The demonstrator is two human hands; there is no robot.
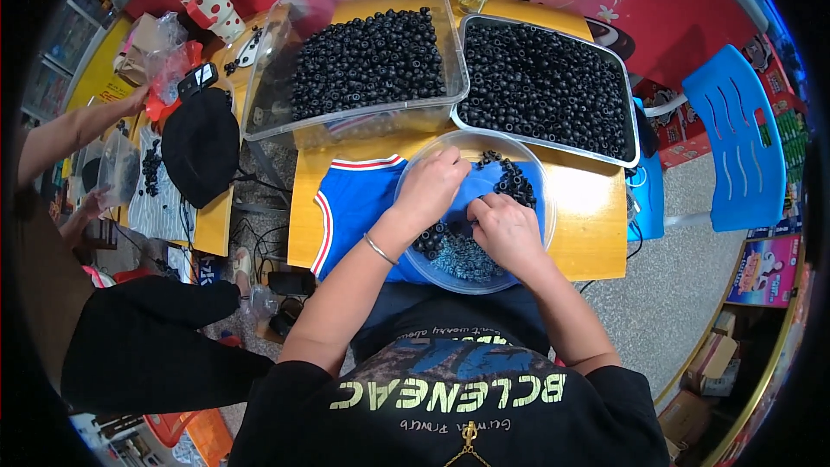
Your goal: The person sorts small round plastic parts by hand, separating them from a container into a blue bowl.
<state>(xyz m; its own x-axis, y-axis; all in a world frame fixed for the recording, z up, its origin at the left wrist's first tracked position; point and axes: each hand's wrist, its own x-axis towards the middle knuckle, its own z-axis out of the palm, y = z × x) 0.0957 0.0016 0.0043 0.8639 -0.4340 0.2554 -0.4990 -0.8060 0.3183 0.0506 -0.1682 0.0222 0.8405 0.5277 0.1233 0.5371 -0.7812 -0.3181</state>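
Observation:
A clear round plastic bowl (pixel 546 233) sits at the table's near edge, partly over a blue garment with red and white trim (pixel 353 207). Loose black ring-shaped plastic parts (pixel 515 182) lie in it along the far right and left. Small bluish-grey pieces (pixel 467 258), too fine to name, are heaped at its near side. My left hand (pixel 435 182) is over the bowl's far left part, fingers curled together. Lower and to the right, my right hand (pixel 508 229) has its fingers bent in a pinch above the parts. Whatever either hand holds is hidden by the fingers.
Behind the bowl stand a deep clear bin (pixel 356 125) and a shallower tray (pixel 548 140), both heaped with black parts. A blue chair (pixel 735 143) is at right. At left, another person's arm (pixel 82 131) reaches over a side table holding a black hat (pixel 203 149).

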